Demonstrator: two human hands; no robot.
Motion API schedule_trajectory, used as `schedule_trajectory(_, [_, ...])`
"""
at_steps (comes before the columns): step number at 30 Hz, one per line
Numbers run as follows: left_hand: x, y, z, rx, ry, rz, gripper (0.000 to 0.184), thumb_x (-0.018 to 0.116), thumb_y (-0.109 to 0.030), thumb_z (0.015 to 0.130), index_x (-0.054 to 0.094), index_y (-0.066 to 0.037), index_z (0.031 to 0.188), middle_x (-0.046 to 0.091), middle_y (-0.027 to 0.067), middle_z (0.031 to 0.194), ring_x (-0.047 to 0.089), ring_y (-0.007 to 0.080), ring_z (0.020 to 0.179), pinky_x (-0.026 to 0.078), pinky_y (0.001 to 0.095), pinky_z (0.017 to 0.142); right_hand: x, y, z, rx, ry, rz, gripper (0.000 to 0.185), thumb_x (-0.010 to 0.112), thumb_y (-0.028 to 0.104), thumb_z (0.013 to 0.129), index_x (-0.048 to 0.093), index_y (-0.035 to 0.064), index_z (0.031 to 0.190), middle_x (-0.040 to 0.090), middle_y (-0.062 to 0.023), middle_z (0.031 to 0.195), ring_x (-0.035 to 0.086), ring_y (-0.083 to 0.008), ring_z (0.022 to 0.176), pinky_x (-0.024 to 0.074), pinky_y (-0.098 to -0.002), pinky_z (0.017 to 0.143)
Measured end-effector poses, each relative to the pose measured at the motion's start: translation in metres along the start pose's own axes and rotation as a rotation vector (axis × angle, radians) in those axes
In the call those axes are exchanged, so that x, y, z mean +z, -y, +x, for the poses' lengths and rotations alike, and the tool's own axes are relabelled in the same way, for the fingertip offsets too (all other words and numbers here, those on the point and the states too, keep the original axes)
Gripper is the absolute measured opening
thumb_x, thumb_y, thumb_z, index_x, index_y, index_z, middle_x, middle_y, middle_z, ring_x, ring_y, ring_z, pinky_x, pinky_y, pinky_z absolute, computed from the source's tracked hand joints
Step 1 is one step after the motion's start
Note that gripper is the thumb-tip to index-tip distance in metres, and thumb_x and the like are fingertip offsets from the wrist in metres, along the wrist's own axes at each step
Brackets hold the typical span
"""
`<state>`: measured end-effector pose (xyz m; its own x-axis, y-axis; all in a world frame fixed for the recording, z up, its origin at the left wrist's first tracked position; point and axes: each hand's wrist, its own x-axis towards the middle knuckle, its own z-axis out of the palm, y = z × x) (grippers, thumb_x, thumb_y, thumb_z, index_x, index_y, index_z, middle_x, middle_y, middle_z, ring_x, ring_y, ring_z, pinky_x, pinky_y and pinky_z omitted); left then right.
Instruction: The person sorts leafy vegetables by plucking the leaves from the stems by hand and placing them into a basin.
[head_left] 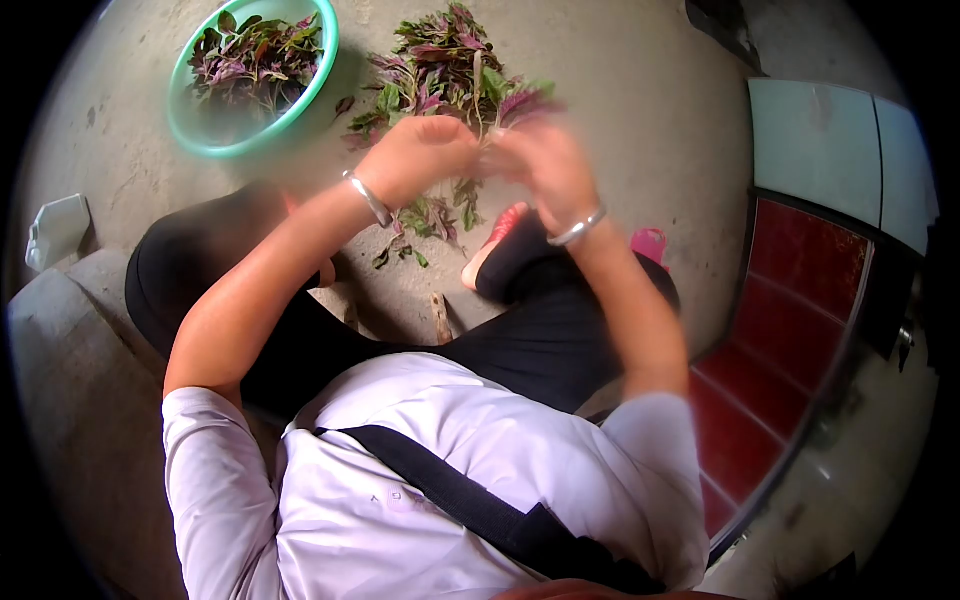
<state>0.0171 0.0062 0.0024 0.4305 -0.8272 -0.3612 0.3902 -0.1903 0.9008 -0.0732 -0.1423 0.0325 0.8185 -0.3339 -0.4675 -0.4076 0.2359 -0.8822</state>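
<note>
Above the floor, my left hand point(425, 155) is closed, its fingertips pinched at the lower stem of an amaranth sprig point(528, 104) with purple-green leaves. My right hand point(550, 165), smeared by motion, grips the same sprig close beside the left fingertips. Just beyond both hands lies a loose pile of amaranth point(440, 65) on the concrete. Beneath them, nearer my feet, are scattered leaves and small sprigs point(430, 218). At the upper left, a green-rimmed plastic basin point(327, 55) holds a heap of amaranth leaves point(255, 60).
My knees in black trousers point(540, 340) flank the work spot, with a red sandal point(508, 224) below my hands. A white plastic container point(58, 232) stands at far left. Red tiles point(790, 270) and a pale panel point(815, 150) line the right side. Something pink point(650, 243) sits by the right knee.
</note>
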Motion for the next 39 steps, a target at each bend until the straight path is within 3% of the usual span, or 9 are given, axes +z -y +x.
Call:
schedule_trajectory(5, [0.003,-0.004,-0.001,-0.072,-0.128,0.021,0.014,0.052,-0.016,0.084,0.057,-0.004,0.083,0.055,-0.0021,0.072,0.050,0.0055,0.061,0.043,0.0201,0.058,0.012,-0.005,-0.009,-0.478,-0.092,-0.368,0.011,0.060,0.008,0.078,0.062,-0.0006,0.084,0.062,-0.0046,0.077,0.057,-0.0139,0.070,0.0446,-0.0246,0.065])
schedule_trajectory(6, [0.003,-0.004,0.000,-0.092,-0.153,0.005,0.014,0.051,-0.016,0.084,0.057,-0.004,0.083,0.055,-0.0018,0.072,0.050,0.0059,0.059,0.043,0.0203,0.057,0.009,-0.011,-0.005,-0.701,-0.072,-0.540,0.020,0.059,0.006,0.079,0.059,-0.0023,0.097,0.062,-0.0053,0.082,0.057,-0.0112,0.072,0.0440,-0.0261,0.067])
schedule_trajectory(8, [-0.012,0.019,0.011,-0.079,-0.197,0.265,0.014,0.050,-0.016,0.085,0.056,-0.004,0.080,0.055,-0.0010,0.071,0.050,0.0070,0.057,0.044,0.0207,0.055,0.008,-0.011,-0.009,-0.738,-0.146,-0.514,0.012,0.060,0.003,0.077,0.061,-0.0017,0.088,0.061,-0.0073,0.082,0.057,-0.0161,0.074,0.0444,-0.0268,0.066])
schedule_trajectory(10, [-0.021,0.018,0.009,-0.320,-0.349,-0.092,0.013,0.048,-0.017,0.087,0.053,-0.006,0.082,0.056,0.0006,0.071,0.051,0.0084,0.056,0.045,0.0215,0.053,0.008,-0.006,-0.007,-0.816,-0.153,-0.492,0.011,0.062,0.002,0.076,0.061,-0.0013,0.087,0.059,-0.0084,0.083,0.057,-0.0183,0.071,0.0449,-0.0273,0.064])
schedule_trajectory(11, [-0.022,0.020,0.008,-0.291,-0.330,-0.102,0.012,0.048,-0.017,0.087,0.052,-0.006,0.084,0.056,0.0008,0.072,0.052,0.0085,0.057,0.046,0.0216,0.053,0.008,-0.004,-0.005,-0.855,-0.157,-0.482,0.011,0.063,0.001,0.075,0.060,-0.0011,0.086,0.059,-0.0090,0.083,0.058,-0.0195,0.070,0.0452,-0.0275,0.063])
schedule_trajectory(17, [-0.015,0.017,0.004,-0.153,-0.248,-0.387,0.009,0.047,-0.013,0.088,0.050,-0.008,0.096,0.058,0.0032,0.085,0.055,0.0094,0.065,0.048,0.0217,0.060,0.011,0.005,-0.015,-0.812,-0.160,-0.781,0.009,0.065,0.002,0.072,0.060,0.0001,0.079,0.059,-0.0115,0.076,0.059,-0.0255,0.065,0.0463,-0.0315,0.056])
schedule_trajectory(20, [-0.013,0.012,0.002,-0.113,-0.206,-0.483,0.012,0.048,-0.009,0.087,0.049,-0.007,0.099,0.057,0.0044,0.092,0.056,0.0104,0.071,0.048,0.0221,0.064,0.010,0.002,-0.013,-0.852,-0.138,-0.769,0.016,0.065,0.005,0.071,0.058,0.0018,0.085,0.060,-0.0129,0.079,0.059,-0.0288,0.067,0.0466,-0.0336,0.058])
schedule_trajectory(30, [0.008,-0.011,-0.016,0.024,-0.076,-0.466,0.034,0.055,0.000,0.082,0.047,-0.008,0.114,0.056,0.0028,0.097,0.054,0.0090,0.078,0.045,0.0192,0.066,0.007,-0.005,-0.012,-0.914,-0.142,-0.899,0.019,0.061,0.002,0.068,0.056,0.0027,0.086,0.056,-0.0129,0.077,0.056,-0.0309,0.066,0.0454,-0.0382,0.059])
schedule_trajectory(39, [0.002,0.008,-0.009,0.148,-0.006,-0.497,0.024,0.052,0.003,0.081,0.050,-0.005,0.104,0.057,0.0056,0.100,0.054,0.0110,0.089,0.042,0.0223,0.079,0.012,-0.006,-0.010,-0.987,-0.100,-0.797,0.020,0.060,-0.004,0.067,0.054,0.0016,0.085,0.053,-0.0120,0.081,0.056,-0.0293,0.066,0.0457,-0.0346,0.056])
